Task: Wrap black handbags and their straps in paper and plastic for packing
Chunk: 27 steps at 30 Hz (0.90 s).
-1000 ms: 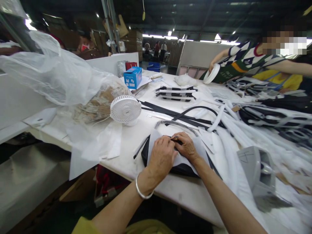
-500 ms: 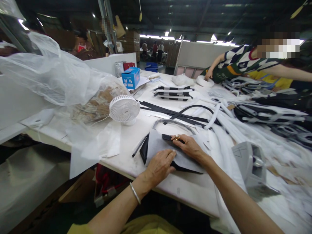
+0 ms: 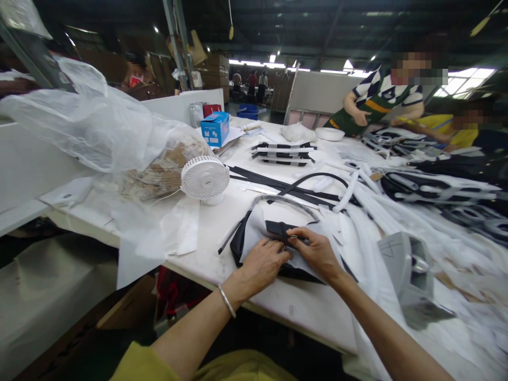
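On the desk (image 3: 216, 225), a black handbag (image 3: 237, 244) — likely light, soft, best held by its tab (image 3: 275, 227) — right hand (image 3: 313, 250) pinching it, left hand (image 3: 264, 262) grip unclear.

Left grip (image 3: 262, 263) palm-down, right grip (image 3: 317, 253) pinching

The right hand (image 3: 315, 248) pinches a black strap (image 3: 276, 228) over a black bag (image 3: 238, 242). The left hand (image 3: 265, 263) rests on the bag's white sheet (image 3: 254, 230); a white fan (image 3: 204, 178) stands nearby.
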Each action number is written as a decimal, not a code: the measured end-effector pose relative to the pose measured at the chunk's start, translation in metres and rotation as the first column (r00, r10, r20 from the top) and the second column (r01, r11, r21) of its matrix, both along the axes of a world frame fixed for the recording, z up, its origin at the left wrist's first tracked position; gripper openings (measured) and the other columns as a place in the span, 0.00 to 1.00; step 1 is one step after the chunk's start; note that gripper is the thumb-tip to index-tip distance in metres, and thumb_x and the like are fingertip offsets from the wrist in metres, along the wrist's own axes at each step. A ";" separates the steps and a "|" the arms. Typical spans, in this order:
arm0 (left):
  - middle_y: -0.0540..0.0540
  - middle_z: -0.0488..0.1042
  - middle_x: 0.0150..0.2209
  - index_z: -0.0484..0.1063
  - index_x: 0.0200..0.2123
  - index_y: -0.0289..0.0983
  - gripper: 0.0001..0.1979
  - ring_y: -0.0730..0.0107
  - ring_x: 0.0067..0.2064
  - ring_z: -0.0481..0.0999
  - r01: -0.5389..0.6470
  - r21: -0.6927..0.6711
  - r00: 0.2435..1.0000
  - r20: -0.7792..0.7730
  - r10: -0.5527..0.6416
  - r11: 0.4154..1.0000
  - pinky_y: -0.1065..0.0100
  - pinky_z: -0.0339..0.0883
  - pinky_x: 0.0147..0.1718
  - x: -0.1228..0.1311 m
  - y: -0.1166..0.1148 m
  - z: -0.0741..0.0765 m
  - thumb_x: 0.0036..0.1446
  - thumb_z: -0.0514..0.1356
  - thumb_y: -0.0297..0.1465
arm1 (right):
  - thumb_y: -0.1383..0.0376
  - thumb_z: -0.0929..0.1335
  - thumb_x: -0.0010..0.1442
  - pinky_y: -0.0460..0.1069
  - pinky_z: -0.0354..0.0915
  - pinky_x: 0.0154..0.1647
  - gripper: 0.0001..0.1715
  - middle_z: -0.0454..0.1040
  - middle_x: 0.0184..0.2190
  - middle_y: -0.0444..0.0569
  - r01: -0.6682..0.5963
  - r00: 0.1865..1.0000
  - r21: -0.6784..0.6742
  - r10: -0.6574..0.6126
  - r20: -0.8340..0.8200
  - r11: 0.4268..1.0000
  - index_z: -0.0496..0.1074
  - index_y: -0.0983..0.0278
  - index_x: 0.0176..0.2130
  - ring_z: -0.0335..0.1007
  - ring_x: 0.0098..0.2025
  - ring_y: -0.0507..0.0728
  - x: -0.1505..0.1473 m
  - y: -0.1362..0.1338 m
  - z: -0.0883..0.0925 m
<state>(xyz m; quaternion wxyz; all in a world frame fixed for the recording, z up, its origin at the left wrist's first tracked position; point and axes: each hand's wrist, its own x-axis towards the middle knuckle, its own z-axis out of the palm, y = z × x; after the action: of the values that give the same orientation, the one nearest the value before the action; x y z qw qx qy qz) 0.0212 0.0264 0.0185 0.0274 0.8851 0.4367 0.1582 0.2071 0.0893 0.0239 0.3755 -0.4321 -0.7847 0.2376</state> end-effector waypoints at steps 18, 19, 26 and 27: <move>0.39 0.71 0.57 0.60 0.58 0.32 0.23 0.58 0.61 0.67 -0.057 0.078 0.998 -0.030 0.059 0.995 0.56 0.55 0.61 -0.009 -0.017 -0.021 0.59 0.54 0.21 | 0.68 0.63 0.63 0.55 0.69 0.56 0.18 0.80 0.47 0.45 -0.381 0.855 0.043 0.334 0.397 0.924 0.76 0.54 0.48 0.75 0.52 0.59 0.013 -0.013 0.015; 0.39 0.71 0.57 0.60 0.58 0.33 0.22 0.58 0.61 0.67 -0.059 0.065 0.998 -0.019 0.060 0.996 0.55 0.55 0.62 -0.010 -0.016 -0.020 0.60 0.54 0.22 | 0.67 0.63 0.64 0.56 0.69 0.56 0.17 0.80 0.46 0.44 -0.369 0.864 0.029 0.331 0.379 0.929 0.77 0.54 0.48 0.75 0.52 0.59 0.011 -0.014 0.016; 0.42 0.73 0.55 0.63 0.56 0.37 0.21 0.58 0.60 0.68 -0.031 0.000 0.999 0.034 0.031 1.000 0.54 0.57 0.61 -0.011 -0.016 -0.010 0.60 0.60 0.27 | 0.65 0.68 0.60 0.58 0.69 0.56 0.15 0.79 0.47 0.46 -0.246 0.942 -0.082 0.258 0.213 0.966 0.78 0.55 0.47 0.75 0.52 0.62 0.009 -0.016 0.017; 0.41 0.73 0.56 0.62 0.57 0.37 0.22 0.58 0.61 0.68 -0.036 -0.006 0.998 0.043 0.036 0.999 0.54 0.57 0.61 -0.011 -0.017 -0.009 0.60 0.60 0.29 | 0.65 0.68 0.59 0.58 0.69 0.56 0.17 0.79 0.48 0.47 -0.223 0.954 -0.105 0.239 0.181 0.969 0.77 0.56 0.49 0.75 0.52 0.62 0.010 -0.016 0.018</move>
<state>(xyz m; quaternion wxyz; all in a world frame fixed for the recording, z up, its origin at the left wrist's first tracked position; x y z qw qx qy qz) 0.0107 0.0095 0.0099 0.0361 0.8734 0.4524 0.1767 0.2173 0.0730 0.0415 0.2494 -0.3735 -0.8518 0.2697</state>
